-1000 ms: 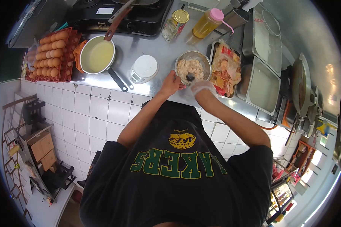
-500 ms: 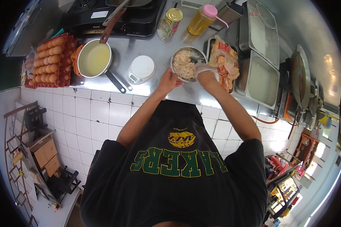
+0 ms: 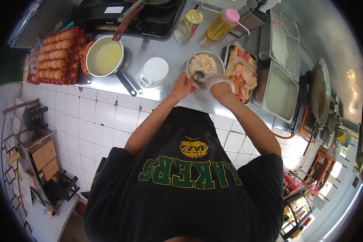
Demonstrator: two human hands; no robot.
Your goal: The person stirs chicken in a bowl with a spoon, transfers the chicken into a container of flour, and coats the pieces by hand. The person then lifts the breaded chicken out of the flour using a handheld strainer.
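A metal bowl (image 3: 221,64) of pale, wet chopped food (image 3: 202,63) stands near the counter's front edge. My left hand (image 3: 184,86) is bare and holds the bowl's left front rim, thumb and fingers around it. In a clear plastic glove, my right hand (image 3: 219,86) reaches over the bowl's right front side; its fingers are hidden by the glove and wrist. Just right of the bowl, a tray holds raw meat (image 3: 240,76) partly under a plastic bag. Left of my left hand lies a white scale (image 3: 156,69).
A pot (image 3: 105,56) of yellow liquid has its handle toward the front edge. Egg trays (image 3: 54,56) stand far left. Behind are a stove (image 3: 141,24), a can (image 3: 194,17) and an oil bottle (image 3: 221,26). Metal containers (image 3: 281,90) stand right.
The food in the bowl has shifted, baring the bowl's dark bottom at the front instead of the back right. My gloved right hand has moved slightly down and left against the bowl.
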